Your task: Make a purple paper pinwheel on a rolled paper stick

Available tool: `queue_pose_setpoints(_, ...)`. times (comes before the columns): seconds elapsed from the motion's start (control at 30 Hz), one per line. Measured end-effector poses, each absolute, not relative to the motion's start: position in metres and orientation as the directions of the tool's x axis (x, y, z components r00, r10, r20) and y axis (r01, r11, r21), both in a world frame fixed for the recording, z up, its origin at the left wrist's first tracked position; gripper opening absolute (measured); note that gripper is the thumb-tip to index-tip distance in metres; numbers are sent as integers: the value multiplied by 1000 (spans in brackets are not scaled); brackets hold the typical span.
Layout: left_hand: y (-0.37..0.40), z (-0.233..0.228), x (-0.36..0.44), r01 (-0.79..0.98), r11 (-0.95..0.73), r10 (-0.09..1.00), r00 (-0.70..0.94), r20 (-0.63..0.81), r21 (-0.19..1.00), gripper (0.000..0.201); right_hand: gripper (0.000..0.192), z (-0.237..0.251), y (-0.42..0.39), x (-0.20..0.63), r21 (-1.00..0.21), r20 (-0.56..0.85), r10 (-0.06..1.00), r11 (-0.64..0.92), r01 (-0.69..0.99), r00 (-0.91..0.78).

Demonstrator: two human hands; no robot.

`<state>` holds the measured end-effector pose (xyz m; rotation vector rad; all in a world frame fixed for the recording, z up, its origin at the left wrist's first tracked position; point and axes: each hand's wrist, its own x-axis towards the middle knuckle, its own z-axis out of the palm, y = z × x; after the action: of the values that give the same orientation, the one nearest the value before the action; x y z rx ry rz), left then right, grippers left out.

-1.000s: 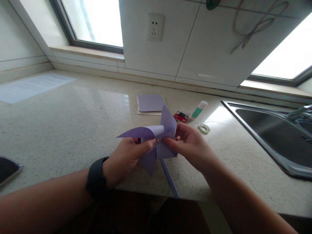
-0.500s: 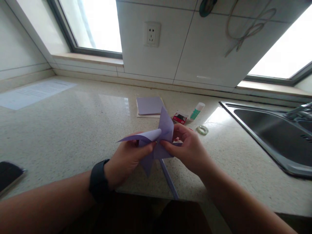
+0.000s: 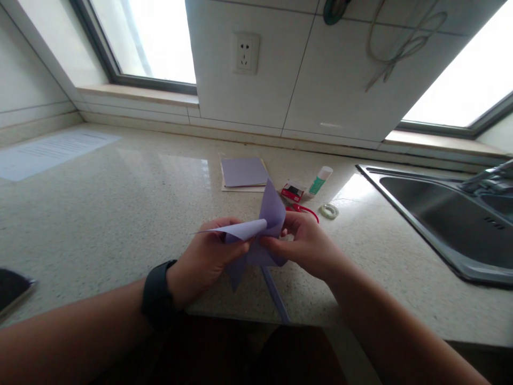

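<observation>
Speckled stone countertop (image 3: 120, 214) fills most of the frame, backed by white wall tiles and two bright windows. Just below the middle of the picture, a lilac paper pinwheel (image 3: 256, 235) is held above the counter's near edge, one vane pointing left, one standing up, one hanging down. The left hand (image 3: 206, 259) pinches the pinwheel at its hub from the left, thumb on the front and fingers closed behind the paper. The right hand (image 3: 306, 243) grips it from the right, thumb tip meeting the hub and fingers curled behind the vanes. A lilac stick (image 3: 274, 294) runs from the hub down toward the bottom of the frame. A dark wristband (image 3: 156, 294) sits on the left wrist.

Behind the hands, red scissor handles (image 3: 306, 209) show just past the right hand's knuckles. Further back lie a stack of lilac paper squares (image 3: 243, 172), a small red box (image 3: 292, 191), a glue stick (image 3: 319, 181) and a roll of tape (image 3: 329, 210). A steel sink (image 3: 441, 214) occupies the right side, a printed sheet (image 3: 52, 152) lies at the left, and a dark phone (image 3: 12, 289) sits at the lower left edge. A wall socket (image 3: 245, 52) is at upper centre.
</observation>
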<state>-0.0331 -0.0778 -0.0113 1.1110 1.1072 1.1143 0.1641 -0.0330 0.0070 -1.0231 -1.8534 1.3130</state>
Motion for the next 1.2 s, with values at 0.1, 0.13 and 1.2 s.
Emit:
queue_pose_setpoints(0.1, -76, -13, -32, -113, 103, 990, 111, -90, 988, 29, 12, 6, -32, 164, -960, 68, 860, 195, 203, -506)
queue_pose_setpoints(0.13, -76, -14, -31, -125, 109, 989, 116, -95, 986, 30, 11, 5, -32, 165, -962, 71, 860, 193, 193, -506)
queue_pose_setpoints(1.2, -73, -12, -28, -237, 199, 976, 137, -170, 951, 38, 45, -5, -28, 162, -989, 92, 941, 123, 77, -327)
